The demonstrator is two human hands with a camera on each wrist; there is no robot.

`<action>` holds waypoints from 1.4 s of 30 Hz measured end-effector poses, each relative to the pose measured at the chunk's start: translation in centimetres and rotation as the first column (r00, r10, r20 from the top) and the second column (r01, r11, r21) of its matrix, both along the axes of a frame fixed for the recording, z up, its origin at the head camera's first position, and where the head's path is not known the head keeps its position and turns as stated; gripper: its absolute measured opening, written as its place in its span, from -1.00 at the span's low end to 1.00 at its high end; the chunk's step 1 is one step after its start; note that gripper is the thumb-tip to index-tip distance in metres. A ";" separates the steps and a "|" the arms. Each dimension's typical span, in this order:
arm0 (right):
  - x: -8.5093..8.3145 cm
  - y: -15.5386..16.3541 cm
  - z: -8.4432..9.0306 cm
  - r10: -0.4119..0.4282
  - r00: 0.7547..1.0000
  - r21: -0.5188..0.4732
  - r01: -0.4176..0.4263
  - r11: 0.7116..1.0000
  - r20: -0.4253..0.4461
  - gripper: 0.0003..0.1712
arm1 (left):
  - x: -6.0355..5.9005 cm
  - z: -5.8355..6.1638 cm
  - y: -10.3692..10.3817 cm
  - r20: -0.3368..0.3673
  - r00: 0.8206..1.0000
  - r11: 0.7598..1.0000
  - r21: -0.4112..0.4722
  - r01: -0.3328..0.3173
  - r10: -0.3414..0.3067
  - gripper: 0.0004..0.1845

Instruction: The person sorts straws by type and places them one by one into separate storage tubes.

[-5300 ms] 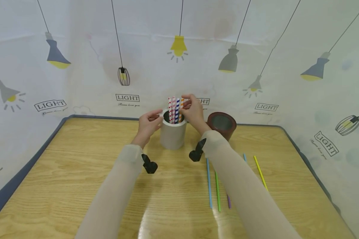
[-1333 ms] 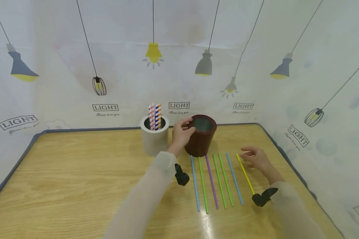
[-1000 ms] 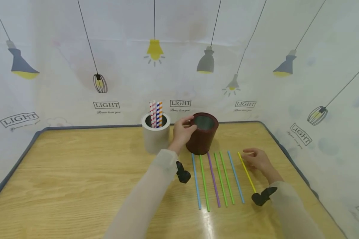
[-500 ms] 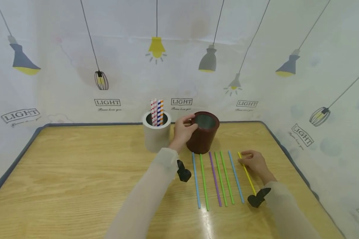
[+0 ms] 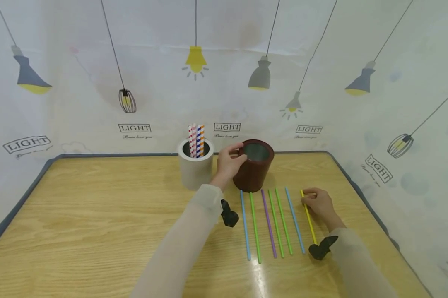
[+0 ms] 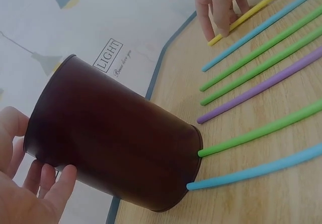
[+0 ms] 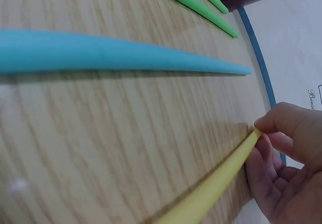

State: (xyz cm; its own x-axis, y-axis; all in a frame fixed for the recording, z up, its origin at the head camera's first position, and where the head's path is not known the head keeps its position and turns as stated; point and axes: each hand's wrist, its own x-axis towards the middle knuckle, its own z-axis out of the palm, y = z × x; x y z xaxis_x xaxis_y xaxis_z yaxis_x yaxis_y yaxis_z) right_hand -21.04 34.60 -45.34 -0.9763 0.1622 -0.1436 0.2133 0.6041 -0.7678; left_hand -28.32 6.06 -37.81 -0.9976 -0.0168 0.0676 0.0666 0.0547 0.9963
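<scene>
My left hand [image 5: 229,164] grips the rim of a dark red-brown cup [image 5: 251,176], which stands upright on the table. Its thumb and fingers bend round the rim on the left, as the left wrist view shows. Over on the right, my right hand [image 5: 319,205] pinches the far end of a yellow straw [image 7: 209,189] between thumb and fingers. That straw lies along the wood. Left of it lie a blue straw [image 5: 295,221], two green straws [image 5: 276,223], a purple straw [image 5: 269,223], another green straw [image 5: 255,227] and another blue straw [image 5: 245,225], roughly side by side.
A white cup [image 5: 196,171] holding patterned straws [image 5: 196,140] stands left of the dark cup. Behind the table [image 5: 97,223] hangs a white cloth [image 5: 164,54] printed with lamps. The two leftmost straws end close to the dark cup's base.
Both hands have left the white cup, the left for the dark cup. My right hand has closed on the yellow straw; its far end has shifted slightly right in the last half second.
</scene>
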 end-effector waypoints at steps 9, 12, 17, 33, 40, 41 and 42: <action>-0.1 0.0 0.0 -0.065 0.997 0.014 0.065 0.998 0.036 -0.56 | -0.1 -0.2 0.1 -0.001 1.000 1.000 -0.004 0.006 -0.006 -0.57; 0.0 0.2 0.1 -0.064 0.997 0.025 0.063 0.998 0.046 -0.56 | 0.0 -0.2 0.2 -0.004 1.000 1.000 -0.009 0.014 -0.014 -0.57; -0.1 0.4 0.3 -0.043 0.998 0.009 0.042 0.999 0.042 -0.57 | 0.0 -0.1 0.3 -0.003 1.000 1.000 -0.013 0.014 -0.014 -0.56; -1.2 -0.1 3.4 0.071 0.997 -0.063 -0.070 0.996 0.005 -0.52 | 0.1 0.3 -0.2 0.026 1.000 1.000 0.021 0.008 -0.009 -0.57; -1.5 -0.3 5.2 0.082 0.993 -0.099 -0.090 0.991 -0.081 -0.50 | 0.0 0.1 -0.1 0.021 1.000 0.999 0.029 0.021 -0.021 -0.58; -1.6 -0.4 5.4 0.082 0.992 -0.100 -0.092 0.991 -0.095 -0.50 | 0.0 0.1 -0.2 0.020 1.000 0.999 0.029 0.024 -0.025 -0.58; -1.7 -0.5 5.7 0.082 0.991 -0.100 -0.093 0.991 -0.107 -0.49 | 0.0 0.0 -0.1 0.018 0.999 0.999 0.031 0.027 -0.027 -0.57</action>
